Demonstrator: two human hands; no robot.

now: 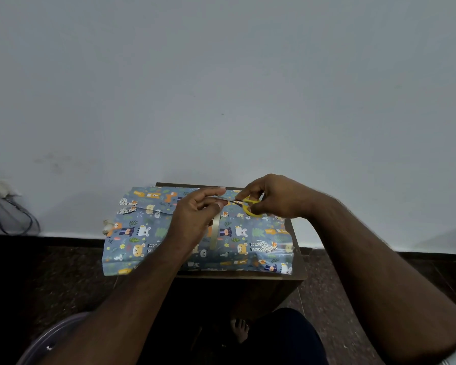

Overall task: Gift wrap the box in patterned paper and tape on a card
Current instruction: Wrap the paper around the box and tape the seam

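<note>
Behind everything, a pale grey wall (221, 75) is filling most of the view. Below it, a box covered in blue animal-patterned paper (148, 233) is lying on a small wooden table (299, 270), overhanging its left edge. Above the paper, the left hand (192, 219) is pinching a strip of tape (215, 233) that is hanging down toward the wrapping. The right hand (274, 197) is gripping yellow-handled scissors (244, 204), fingers curled through the loops, blades reaching the left fingertips.
</note>
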